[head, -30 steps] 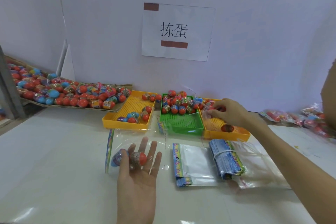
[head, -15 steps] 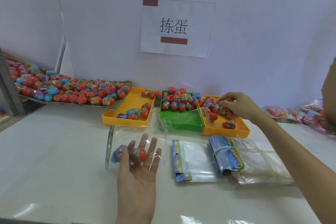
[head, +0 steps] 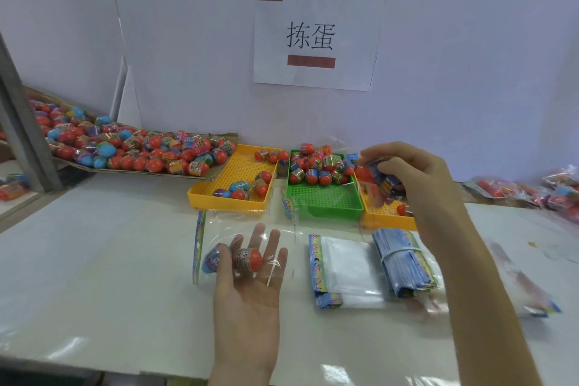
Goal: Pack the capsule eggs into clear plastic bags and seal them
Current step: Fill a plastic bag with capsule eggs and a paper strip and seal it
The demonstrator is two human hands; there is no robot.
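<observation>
Left hand: palm up with fingers spread and nearly straight, the left hand [head: 250,276] lay under a clear plastic bag with a colourful printed edge [head: 247,229], near the middle of the white table [head: 109,260].
Bagged eggs: one red capsule egg [head: 249,259] and one blue capsule egg [head: 214,257] sat inside that bag over the fingers; the blue one was partly hidden behind the index finger.
Right hand: fingers curled around several capsule eggs [head: 377,177], the right hand [head: 416,178] was raised above the right yellow perforated plastic tray [head: 388,219]; blur made their number impossible to tell.
Right tray: mostly covered by the hand and wrist, with one red egg [head: 404,209] showing by the wrist.
Green perforated plastic tray [head: 326,197]: between the yellow trays, eggs heaped at its far end.
Left yellow perforated plastic tray [head: 232,185]: a few eggs scattered in it.
Cardboard sheet [head: 200,175]: at the far left edge, heaped with red and blue eggs, its left end cut off behind a grey post [head: 25,135].
Flat bag stack [head: 344,273]: beside the left hand, next to a banded bundle of bags [head: 404,260].
Filled bags [head: 532,188]: at the far right edge, blurred and cut off.
Paper sign [head: 318,37]: on the wall, two printed characters.
</observation>
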